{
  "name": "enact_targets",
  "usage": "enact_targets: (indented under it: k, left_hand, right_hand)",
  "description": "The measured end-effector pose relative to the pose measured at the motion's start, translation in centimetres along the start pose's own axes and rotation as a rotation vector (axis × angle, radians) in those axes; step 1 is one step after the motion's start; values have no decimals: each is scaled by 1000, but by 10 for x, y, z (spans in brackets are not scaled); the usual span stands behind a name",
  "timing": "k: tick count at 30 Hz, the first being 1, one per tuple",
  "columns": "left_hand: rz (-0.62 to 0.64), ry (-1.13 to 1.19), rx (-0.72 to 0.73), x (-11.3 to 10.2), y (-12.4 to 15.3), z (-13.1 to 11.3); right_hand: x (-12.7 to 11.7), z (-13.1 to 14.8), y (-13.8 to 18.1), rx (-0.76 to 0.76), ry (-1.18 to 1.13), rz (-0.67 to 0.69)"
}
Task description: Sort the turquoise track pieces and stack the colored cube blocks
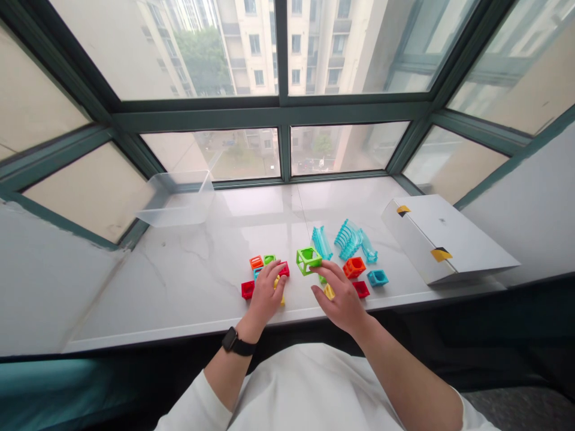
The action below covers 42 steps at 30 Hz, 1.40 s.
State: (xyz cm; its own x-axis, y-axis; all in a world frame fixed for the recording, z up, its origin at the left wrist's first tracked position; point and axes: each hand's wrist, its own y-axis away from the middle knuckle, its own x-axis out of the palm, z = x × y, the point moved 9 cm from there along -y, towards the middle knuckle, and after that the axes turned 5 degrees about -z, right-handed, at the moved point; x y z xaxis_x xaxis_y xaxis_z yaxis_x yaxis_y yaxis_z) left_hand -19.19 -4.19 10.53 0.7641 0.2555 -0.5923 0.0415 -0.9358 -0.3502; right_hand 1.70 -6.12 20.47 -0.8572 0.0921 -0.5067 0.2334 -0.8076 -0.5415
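A light-green open-framed cube block (308, 260) is at the fingertips of my right hand (340, 298), gripped at its right edge; the thumb hangs apart below it. Under and beside that hand lie a yellow block (329, 291), a red block (360, 290), an orange cube block (354, 267) and a blue block (378, 278). My left hand (266, 293) is over a small cluster of blocks, fingers stretched and thumb apart, with no block visibly held. Around it are a red block (247, 290), an orange block (256, 261) and a green block (269, 259). Yellow and blue pieces there are partly hidden.
Clear blue ribbed track pieces (347, 239) lie behind the right-hand blocks. A translucent plastic bin (179, 206) stands at the back left of the white marbled sill (197, 299). At right is a white box (449, 239) with yellow-black tabs. Windows (283, 111) border the back.
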Motion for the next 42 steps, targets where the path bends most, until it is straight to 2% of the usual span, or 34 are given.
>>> enact_targets:
  k: [4, 7, 13, 17, 22, 24, 28, 33, 39, 42]
  left_hand:
    - [3, 440, -29, -20, 0, -48]
    - [20, 559, -31, -27, 1, -72]
    - [-19, 533, -40, -33, 7, -79]
    - [-55, 420, 32, -40, 10, -85]
    - [-102, 243, 155, -49, 11, -101]
    - [-101, 187, 172, -48, 11, -105]
    - [-83, 188, 170, -42, 13, -111]
    - [-6, 448, 12, -27, 13, -106]
    - [124, 650, -97, -6, 15, -102]
    - [204, 801, -190, 8, 19, -97]
  right_hand:
    - [3, 13, 3, -79, -46, 32]
    - [6, 24, 3, -130, -98, 67]
    - [4, 31, 3, -158, -123, 85]
    - [-2, 32, 7, -176, -123, 93]
    - [-20, 25, 7, -118, -174, -78]
    - [-22, 21, 6, -94, -148, -105]
    - [-16, 18, 5, -90, -104, -51]
    - [-18, 9, 6, -49, -144, -49]
    - [-20, -19, 7, 176, -292, -75]
    - [-21, -23, 8, 208, -339, -57]
